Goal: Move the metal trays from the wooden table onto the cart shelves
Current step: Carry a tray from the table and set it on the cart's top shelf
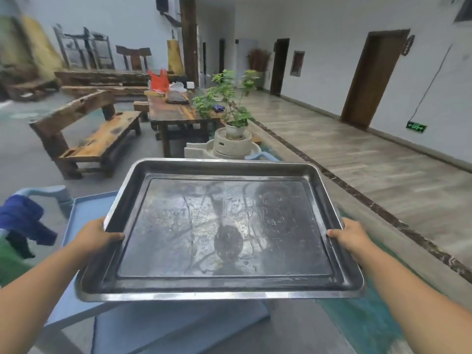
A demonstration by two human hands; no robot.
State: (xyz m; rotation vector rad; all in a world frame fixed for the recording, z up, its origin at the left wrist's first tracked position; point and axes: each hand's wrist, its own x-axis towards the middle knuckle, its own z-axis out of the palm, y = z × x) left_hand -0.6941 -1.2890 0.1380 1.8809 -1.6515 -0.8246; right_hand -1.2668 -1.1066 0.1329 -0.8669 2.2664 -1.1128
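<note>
Both hands on one tray [222, 231], held level in the air, above the blue cart [84, 215]. Left hand [95, 236] clamped on the tray's left rim, thumb over the edge, fingers hidden beneath. Right hand [353, 237] clamped on the right rim, same grip, thumb on top. Tray betw. the two grips, long side toward the body, empty, wet-looking inside. Cart's top shelf directly under the tray's left half, a lower shelf [178, 328] showing below; no tray visible on either, though much of both is hidden. Judging from this: carry stage, tray off the bench [176, 111] but not yet set down. Bench well beyond, past the plant [227, 103]; only bags & oddments seen on it, no more trays discernible from here, so remaining count can't be told.
</note>
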